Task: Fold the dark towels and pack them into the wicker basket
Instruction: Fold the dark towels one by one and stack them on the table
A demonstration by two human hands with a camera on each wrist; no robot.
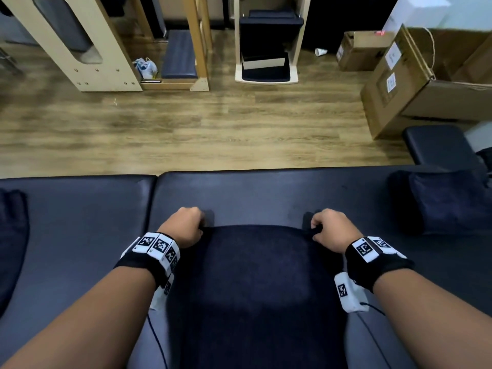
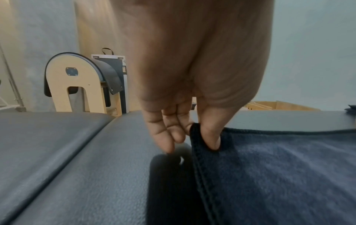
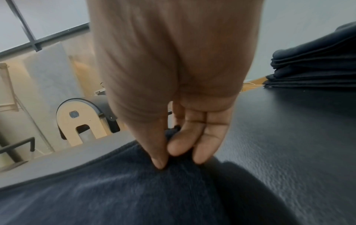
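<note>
The towel (image 1: 253,288) lies spread on the desk (image 1: 266,193). The left hand (image 1: 183,225) and right hand (image 1: 332,227) each pinch a far corner. A slipped corner could skew the fold. No basket is in view.

No legible text anywhere.
</note>
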